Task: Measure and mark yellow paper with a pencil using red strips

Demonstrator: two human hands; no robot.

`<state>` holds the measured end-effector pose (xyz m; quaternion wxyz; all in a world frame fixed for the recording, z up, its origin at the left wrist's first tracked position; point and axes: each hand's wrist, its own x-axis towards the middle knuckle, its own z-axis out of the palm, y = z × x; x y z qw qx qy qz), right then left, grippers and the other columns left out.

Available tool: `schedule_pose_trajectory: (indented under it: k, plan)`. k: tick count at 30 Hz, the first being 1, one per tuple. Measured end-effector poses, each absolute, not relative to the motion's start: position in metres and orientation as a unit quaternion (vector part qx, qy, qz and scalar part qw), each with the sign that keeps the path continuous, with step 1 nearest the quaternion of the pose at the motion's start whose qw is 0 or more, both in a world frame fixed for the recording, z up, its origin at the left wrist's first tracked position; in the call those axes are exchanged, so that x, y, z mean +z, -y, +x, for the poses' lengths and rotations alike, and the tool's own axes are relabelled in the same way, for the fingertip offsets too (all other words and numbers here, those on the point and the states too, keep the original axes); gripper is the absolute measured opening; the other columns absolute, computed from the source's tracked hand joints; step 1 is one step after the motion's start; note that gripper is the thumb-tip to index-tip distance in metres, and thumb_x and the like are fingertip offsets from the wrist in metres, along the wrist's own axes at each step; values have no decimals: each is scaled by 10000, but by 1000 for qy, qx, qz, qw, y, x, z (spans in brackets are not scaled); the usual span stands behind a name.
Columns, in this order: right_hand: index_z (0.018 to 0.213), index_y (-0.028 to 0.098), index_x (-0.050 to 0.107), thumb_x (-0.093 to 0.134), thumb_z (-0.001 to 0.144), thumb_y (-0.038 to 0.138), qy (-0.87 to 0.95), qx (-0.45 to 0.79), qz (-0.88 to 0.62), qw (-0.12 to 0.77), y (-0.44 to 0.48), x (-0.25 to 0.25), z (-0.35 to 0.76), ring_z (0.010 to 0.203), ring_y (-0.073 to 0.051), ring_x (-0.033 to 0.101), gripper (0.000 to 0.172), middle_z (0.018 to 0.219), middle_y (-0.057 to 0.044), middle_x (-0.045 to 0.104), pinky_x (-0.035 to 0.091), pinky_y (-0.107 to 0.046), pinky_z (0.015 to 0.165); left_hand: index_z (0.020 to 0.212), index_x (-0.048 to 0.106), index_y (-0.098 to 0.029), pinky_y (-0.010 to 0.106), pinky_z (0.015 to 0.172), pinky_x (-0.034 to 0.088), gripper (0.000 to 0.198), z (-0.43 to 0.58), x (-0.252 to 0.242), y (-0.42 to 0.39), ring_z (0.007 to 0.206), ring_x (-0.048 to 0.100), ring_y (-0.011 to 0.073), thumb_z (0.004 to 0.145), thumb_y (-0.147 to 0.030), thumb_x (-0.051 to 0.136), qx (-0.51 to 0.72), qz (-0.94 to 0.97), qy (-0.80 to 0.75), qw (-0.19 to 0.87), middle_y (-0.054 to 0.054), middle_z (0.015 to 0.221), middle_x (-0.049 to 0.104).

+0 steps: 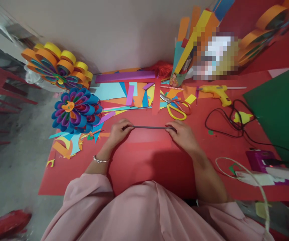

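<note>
My left hand [118, 132] and my right hand [182, 134] each pinch one end of a thin, dark, straight strip or rod [151, 127], held level just above a large red paper sheet [144, 160]. Both hands are closed on its ends. A silver bangle [99, 160] circles my left wrist. Yellow-handled scissors [176, 108] lie just beyond my right hand. A blue and purple paper flower [75, 110] sits to the left of my left hand.
An orange and yellow paper flower [56, 65] leans at the far left. Coloured paper strips and scraps [131, 90] cover the back. A yellow glue gun [218, 92] with black cable [234, 124], a green sheet [282, 110] and a purple device [261, 160] lie right.
</note>
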<state>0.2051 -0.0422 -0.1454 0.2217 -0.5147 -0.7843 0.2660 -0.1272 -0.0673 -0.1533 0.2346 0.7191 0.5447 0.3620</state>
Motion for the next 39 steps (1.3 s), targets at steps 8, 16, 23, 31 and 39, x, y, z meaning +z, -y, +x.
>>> schedule_pose_trajectory:
  k: [8, 16, 23, 31, 39]
  plan:
    - [1081, 234, 737, 562, 976, 291, 784, 264, -513, 229, 41, -147, 206, 1056, -251, 686, 213, 1108, -85, 744, 520, -385, 900, 858, 747, -209, 317, 759, 535, 141, -127, -154, 67, 829, 683, 176, 931, -315, 691, 353, 721, -550, 232, 55, 891, 726]
    - [999, 217, 733, 532, 1001, 321, 794, 253, -510, 212, 41, -148, 206, 995, -253, 665, 227, 1042, -85, 723, 494, -366, 864, 855, 740, -211, 311, 767, 534, 135, -126, -154, 68, 837, 680, 173, 943, -297, 685, 355, 721, -547, 233, 48, 881, 715]
    - [1018, 213, 732, 529, 1001, 306, 795, 245, -514, 207, 42, -148, 205, 994, -258, 660, 223, 1054, -91, 723, 488, -363, 848, 926, 766, -207, 282, 694, 502, 140, -128, -156, 67, 739, 631, 143, 913, -342, 727, 344, 715, -560, 236, 43, 902, 714]
    - [996, 212, 720, 536, 1004, 292, 802, 240, -502, 216, 42, -147, 206, 968, -257, 661, 200, 1028, -88, 714, 483, -354, 822, 895, 755, -200, 279, 735, 509, 94, -128, -154, 68, 811, 661, 152, 906, -213, 663, 360, 720, -544, 235, 41, 902, 711]
    - [974, 226, 716, 557, 992, 290, 799, 235, -497, 245, 42, -152, 206, 935, -264, 666, 172, 992, -83, 721, 484, -365, 792, 988, 763, -210, 290, 774, 541, 194, -130, -152, 69, 860, 695, 168, 890, -182, 597, 343, 712, -565, 237, 43, 946, 747]
